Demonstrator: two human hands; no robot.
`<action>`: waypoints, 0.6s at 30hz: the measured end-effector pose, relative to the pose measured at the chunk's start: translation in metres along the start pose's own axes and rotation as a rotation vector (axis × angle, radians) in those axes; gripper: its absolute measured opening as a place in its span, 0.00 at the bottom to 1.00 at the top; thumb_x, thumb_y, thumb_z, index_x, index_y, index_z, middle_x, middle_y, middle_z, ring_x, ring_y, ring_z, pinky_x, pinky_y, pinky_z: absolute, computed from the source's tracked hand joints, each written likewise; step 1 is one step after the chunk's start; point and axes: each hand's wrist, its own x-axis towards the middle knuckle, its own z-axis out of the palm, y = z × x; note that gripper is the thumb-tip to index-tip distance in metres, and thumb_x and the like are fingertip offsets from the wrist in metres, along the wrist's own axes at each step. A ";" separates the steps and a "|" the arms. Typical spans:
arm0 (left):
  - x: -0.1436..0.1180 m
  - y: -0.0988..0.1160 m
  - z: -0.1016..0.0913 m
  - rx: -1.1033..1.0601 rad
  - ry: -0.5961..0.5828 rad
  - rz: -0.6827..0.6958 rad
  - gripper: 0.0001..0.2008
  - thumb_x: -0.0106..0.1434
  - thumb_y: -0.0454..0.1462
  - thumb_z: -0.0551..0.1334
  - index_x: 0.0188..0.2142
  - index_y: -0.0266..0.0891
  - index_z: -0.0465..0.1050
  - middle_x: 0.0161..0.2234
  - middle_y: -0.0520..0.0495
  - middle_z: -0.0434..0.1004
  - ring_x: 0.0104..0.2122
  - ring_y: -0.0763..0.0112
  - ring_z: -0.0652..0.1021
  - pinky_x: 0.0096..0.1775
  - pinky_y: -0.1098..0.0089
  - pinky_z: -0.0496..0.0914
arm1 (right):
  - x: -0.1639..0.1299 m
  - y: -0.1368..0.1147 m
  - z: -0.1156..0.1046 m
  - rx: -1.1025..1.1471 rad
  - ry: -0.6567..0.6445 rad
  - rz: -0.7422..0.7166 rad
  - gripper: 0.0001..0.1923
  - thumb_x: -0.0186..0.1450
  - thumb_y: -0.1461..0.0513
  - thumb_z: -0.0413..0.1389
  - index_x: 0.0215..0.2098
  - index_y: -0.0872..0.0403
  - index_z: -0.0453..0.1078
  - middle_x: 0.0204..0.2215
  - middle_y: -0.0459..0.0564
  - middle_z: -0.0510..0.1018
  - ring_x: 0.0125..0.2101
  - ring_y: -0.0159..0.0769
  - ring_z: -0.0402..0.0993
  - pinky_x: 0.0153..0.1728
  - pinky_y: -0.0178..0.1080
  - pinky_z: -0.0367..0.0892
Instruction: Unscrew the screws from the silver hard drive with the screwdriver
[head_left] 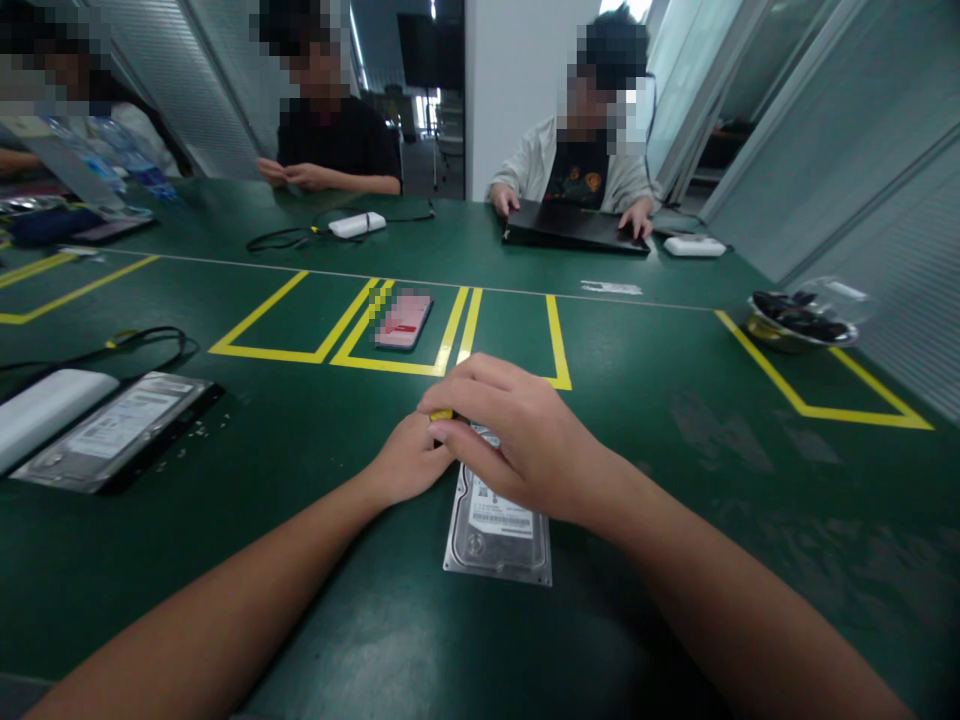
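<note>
Hard drive [499, 525] lies flat, label up, near centre of the green table [675, 520], its far end hidden under both hands. Right hand [510, 435] arches over the far end, fingers curled together, pinching a small yellow-tipped tool [441, 414] with thumb and forefinger. Left hand [409, 462] rests on the table just left of the drive, touching the right hand's fingertips; its grip cannot be told, fingers hidden. Bare table right of the drive and along the near edge. Left: second hard drive [112, 430] on a dark tray, white box [45, 410] beside it, black cable [112, 345] farther. Beyond the hands: yellow tape boxes [450, 340], a phone [403, 320] inside one. Far right: metal bowl [799, 322]. Far edge: seated persons, one at a laptop [574, 228]. Grey partition walls around.
</note>
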 end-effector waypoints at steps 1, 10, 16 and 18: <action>0.000 -0.001 0.000 -0.003 -0.002 0.007 0.12 0.66 0.40 0.54 0.45 0.40 0.71 0.48 0.45 0.77 0.48 0.60 0.76 0.49 0.63 0.71 | 0.000 0.000 0.000 -0.001 -0.006 0.001 0.11 0.70 0.63 0.49 0.44 0.59 0.71 0.38 0.53 0.75 0.39 0.38 0.69 0.41 0.41 0.67; 0.001 -0.003 0.001 0.001 0.000 0.022 0.13 0.67 0.40 0.54 0.46 0.39 0.71 0.48 0.44 0.77 0.48 0.59 0.76 0.48 0.62 0.72 | 0.000 -0.001 -0.001 0.003 -0.007 0.004 0.11 0.70 0.63 0.50 0.44 0.60 0.72 0.38 0.54 0.75 0.39 0.38 0.69 0.41 0.41 0.67; 0.002 0.000 0.000 0.012 -0.006 -0.003 0.12 0.67 0.42 0.54 0.43 0.39 0.72 0.45 0.44 0.77 0.44 0.60 0.77 0.47 0.61 0.72 | 0.000 -0.001 -0.002 -0.021 0.007 -0.007 0.12 0.70 0.64 0.49 0.44 0.60 0.73 0.39 0.56 0.77 0.40 0.39 0.70 0.44 0.43 0.67; 0.002 -0.001 0.001 0.018 -0.007 -0.020 0.12 0.67 0.43 0.54 0.41 0.38 0.72 0.41 0.44 0.78 0.41 0.60 0.77 0.45 0.60 0.72 | 0.000 -0.001 -0.003 -0.030 0.017 -0.009 0.13 0.69 0.65 0.48 0.44 0.61 0.73 0.39 0.56 0.77 0.41 0.39 0.71 0.44 0.43 0.67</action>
